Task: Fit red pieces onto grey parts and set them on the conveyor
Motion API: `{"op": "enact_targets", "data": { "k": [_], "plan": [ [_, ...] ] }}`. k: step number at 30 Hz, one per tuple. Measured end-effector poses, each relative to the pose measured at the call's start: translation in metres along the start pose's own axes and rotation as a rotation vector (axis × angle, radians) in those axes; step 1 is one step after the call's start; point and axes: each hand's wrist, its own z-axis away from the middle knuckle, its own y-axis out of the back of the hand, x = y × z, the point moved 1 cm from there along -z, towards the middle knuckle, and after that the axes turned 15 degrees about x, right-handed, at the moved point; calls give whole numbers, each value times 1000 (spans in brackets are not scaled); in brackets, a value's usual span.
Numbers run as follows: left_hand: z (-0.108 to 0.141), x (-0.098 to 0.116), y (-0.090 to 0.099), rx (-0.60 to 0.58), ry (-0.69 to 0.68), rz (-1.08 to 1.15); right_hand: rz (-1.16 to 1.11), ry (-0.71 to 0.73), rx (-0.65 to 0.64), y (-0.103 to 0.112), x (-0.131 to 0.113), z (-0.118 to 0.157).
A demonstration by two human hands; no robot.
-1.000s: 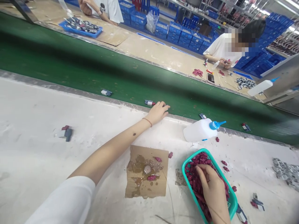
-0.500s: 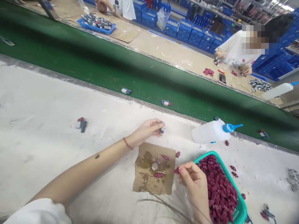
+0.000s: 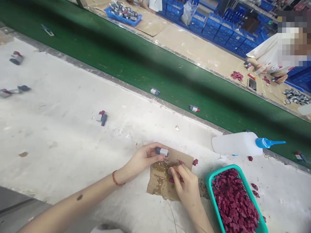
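Note:
My left hand is closed on a small dark-blue and white plastic part, held above the upper left of a glue-stained cardboard piece. The thumb and fingers of my right hand are pinched at the round metal cap in the middle of that cardboard. The small maroon piece in this pinch is mostly hidden by my fingertips. Other maroon pieces lie on the cardboard, partly behind my right hand, and one maroon piece sits just off its right edge.
A green basket full of maroon pieces stands at the right. Behind it lies a white bottle with a blue nozzle. A green conveyor belt carries several small parts. Across it a co-worker handles parts. An assembled part lies left.
My right hand has moved left from the cardboard's right edge to the metal cap. My left hand has come nearer the cardboard, turning its part into view. The camera view has shifted.

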Motion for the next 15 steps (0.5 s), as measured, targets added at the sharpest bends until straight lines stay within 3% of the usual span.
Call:
{"op": "enact_targets", "data": {
  "k": [4,8,12,15],
  "plan": [
    [4,-6,-1,49,-63,-25,35,9,-14,0,-1,2],
    [6,-9,-4,16,-65,-12,-22,-43,-35,-1,-3,3],
    [10,-8,-5,-38,-100,-11,-201,-280,24,1,-1,3],
    [14,-9,-6,-57,-188,-152,-398,-503,126,5,-1,0]
  ]
}}
